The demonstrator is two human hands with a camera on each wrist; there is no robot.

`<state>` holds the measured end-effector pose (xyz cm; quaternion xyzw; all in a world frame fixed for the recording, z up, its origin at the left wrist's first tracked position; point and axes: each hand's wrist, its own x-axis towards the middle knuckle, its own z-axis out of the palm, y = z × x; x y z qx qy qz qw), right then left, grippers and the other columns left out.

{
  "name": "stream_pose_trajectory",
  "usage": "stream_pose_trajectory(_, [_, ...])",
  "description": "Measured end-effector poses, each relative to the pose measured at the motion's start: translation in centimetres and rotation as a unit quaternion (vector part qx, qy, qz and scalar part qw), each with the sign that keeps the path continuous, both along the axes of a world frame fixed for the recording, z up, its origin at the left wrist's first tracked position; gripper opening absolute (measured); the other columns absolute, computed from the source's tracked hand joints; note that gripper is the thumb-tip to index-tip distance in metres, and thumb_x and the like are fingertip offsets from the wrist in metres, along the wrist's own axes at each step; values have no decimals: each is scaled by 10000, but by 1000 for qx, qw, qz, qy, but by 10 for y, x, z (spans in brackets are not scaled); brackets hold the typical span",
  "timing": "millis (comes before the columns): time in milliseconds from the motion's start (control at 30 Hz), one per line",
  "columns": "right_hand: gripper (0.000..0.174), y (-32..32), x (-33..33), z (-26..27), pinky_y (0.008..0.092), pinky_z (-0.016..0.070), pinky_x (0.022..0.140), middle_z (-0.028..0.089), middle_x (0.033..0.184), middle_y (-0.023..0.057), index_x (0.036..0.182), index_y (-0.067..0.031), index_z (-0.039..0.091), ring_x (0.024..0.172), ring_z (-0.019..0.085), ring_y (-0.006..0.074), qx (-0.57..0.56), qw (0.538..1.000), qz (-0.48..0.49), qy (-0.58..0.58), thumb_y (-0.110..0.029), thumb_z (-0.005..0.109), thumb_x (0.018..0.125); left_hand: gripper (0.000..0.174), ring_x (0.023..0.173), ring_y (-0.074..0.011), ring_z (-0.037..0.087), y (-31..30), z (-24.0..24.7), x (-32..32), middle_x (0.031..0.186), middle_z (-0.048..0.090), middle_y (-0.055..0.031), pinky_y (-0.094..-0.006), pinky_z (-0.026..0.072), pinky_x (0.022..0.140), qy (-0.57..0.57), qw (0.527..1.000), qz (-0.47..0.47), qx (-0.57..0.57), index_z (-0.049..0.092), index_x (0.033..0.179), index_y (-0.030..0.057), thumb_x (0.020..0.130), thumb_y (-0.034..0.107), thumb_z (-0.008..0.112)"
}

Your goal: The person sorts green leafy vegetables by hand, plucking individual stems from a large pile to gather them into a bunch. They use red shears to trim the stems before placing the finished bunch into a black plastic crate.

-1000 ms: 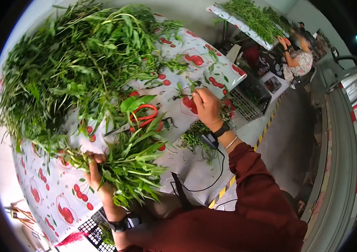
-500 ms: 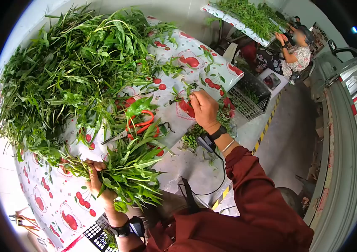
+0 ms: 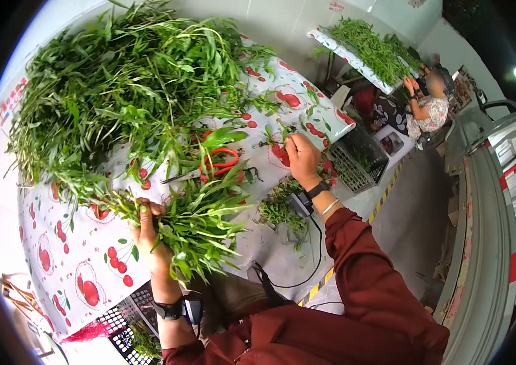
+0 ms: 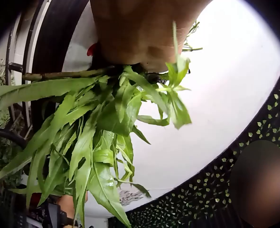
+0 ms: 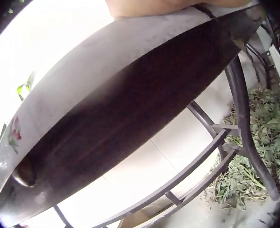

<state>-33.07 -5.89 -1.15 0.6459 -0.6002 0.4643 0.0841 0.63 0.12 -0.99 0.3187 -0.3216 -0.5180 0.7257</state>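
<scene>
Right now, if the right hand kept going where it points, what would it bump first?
Probably the small loose sprig on the cherry tablecloth just past the right hand; beyond it, the big pile of greens. Depth is hard to judge.

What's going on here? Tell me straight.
A person in a dark red sleeve works over a cherry-print tablecloth. The left hand grips a bunch of leafy stems at the near edge. The right hand lies curled on the cloth by loose sprigs; whether it holds one is unclear. Red-handled scissors lie between the hands, and a large heap of greens fills the far side.
</scene>
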Motion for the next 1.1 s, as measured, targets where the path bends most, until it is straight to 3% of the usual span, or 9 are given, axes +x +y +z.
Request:
stream_pose_trajectory(267, [119, 1, 2, 1, 388, 410, 560, 544, 719, 111, 763, -51, 535, 653, 538, 319, 4, 1000, -11, 23, -154, 554, 819, 138, 742, -134, 465, 4, 5, 0, 774, 494, -30, -277, 394, 736, -3, 1000, -9, -13, 498, 984, 21, 918, 136, 457])
stream_pose_trajectory(467, [126, 1, 0, 1, 359, 436, 579, 587, 756, 82, 868, -71, 585, 661, 566, 284, -12, 1000, -1, 26, -186, 555, 826, 111, 731, -142, 487, 2, 3, 1, 762, 503, -33, -288, 421, 727, 22, 999, -18, -18, 498, 969, 26, 906, 113, 470])
stream_pose_trajectory(533, [157, 2, 0, 8, 333, 442, 585, 594, 749, 52, 928, -84, 598, 649, 577, 225, 116, 991, -10, -64, -191, 569, 817, 114, 724, -143, 489, 0, 1, 2, 752, 501, -36, -290, 423, 724, 6, 1000, -12, -20, 493, 971, 23, 908, 115, 469])
stream_pose_trajectory(567, [188, 1, -1, 11, 313, 444, 594, 597, 765, 41, 966, -91, 604, 656, 575, 179, 112, 990, 19, -82, -192, 574, 810, 119, 719, -144, 488, 0, 1, 1, 743, 497, -37, -287, 421, 724, 12, 999, -16, -31, 488, 973, 21, 913, 121, 467])
stream_pose_trajectory(667, [185, 0, 1, 18, 296, 451, 610, 604, 801, 52, 964, -88, 607, 674, 578, 173, 116, 986, 111, -32, -192, 563, 818, 161, 740, -150, 482, 0, 1, 2, 768, 493, -39, -295, 416, 745, -3, 999, -23, -37, 493, 1007, 9, 906, 132, 468])
stream_pose_trajectory(833, [159, -14, 0, 32, 341, 469, 710, 609, 911, 90, 906, -73, 611, 812, 592, 263, 207, 951, 217, 72, -125, 546, 771, 173, 737, -152, 477, 0, -2, 2, 777, 488, -42, -298, 410, 755, -1, 999, -18, -31, 481, 1020, -1, 912, 132, 460])
stream_pose_trajectory(967, [249, -69, -59, 19, 306, 452, 781, 604, 966, 109, 1039, -35, 584, 887, 584, 237, 249, 954, 149, 68, -88, 549, 798, 161, 741, -150, 479, -2, -3, 2, 774, 489, -39, -288, 407, 744, 31, 998, -41, -47, 489, 1009, 5, 908, 129, 473])
stream_pose_trajectory(1033, [289, -80, -63, 30, 295, 453, 782, 604, 979, 118, 1075, -28, 576, 886, 583, 220, 194, 971, 51, 132, -87, 562, 793, 158, 736, -151, 475, 0, 1, 1, 772, 485, -37, -291, 406, 744, 21, 999, -28, -30, 489, 1005, 5, 909, 128, 469])
stream_pose_trajectory(1100, [289, -91, -52, 45, 320, 447, 804, 601, 987, 137, 1059, -43, 589, 919, 572, 253, 211, 969, 90, 86, -119, 562, 782, 138, 733, -140, 477, 4, 8, -2, 761, 492, -32, -275, 404, 733, 13, 1000, -16, -7, 489, 990, 28, 910, 140, 482])
